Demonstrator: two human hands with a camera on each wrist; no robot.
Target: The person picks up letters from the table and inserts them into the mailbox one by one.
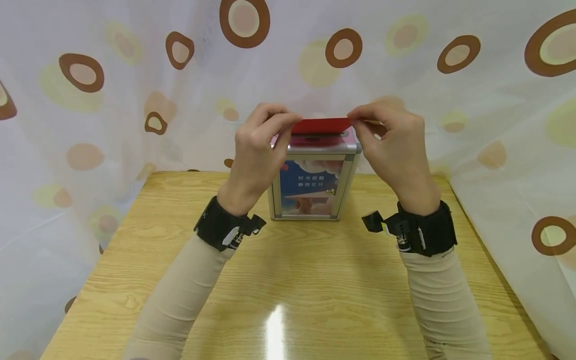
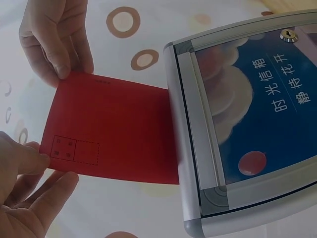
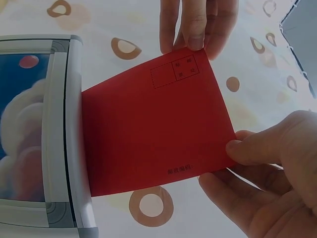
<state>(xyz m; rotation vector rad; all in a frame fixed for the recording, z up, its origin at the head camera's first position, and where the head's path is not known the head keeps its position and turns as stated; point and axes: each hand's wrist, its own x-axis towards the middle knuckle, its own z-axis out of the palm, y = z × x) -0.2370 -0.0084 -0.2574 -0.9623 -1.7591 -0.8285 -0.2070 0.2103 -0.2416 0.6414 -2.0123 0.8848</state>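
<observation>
A red envelope stands over the top of a metal-framed letter box, its lower part hidden behind the top edge. My left hand pinches one upper corner between thumb and fingers. At the opposite corner my right hand pinches it the same way. Printed stamp squares show on the envelope in the left wrist view. The right wrist view shows the envelope slightly bowed between both hands. Whether its lower edge sits inside the slot I cannot tell.
The letter box stands on a wood-grain table near its back edge. A small keyhole lock is on the box front. Behind and beside the table hangs a white curtain with brown rings.
</observation>
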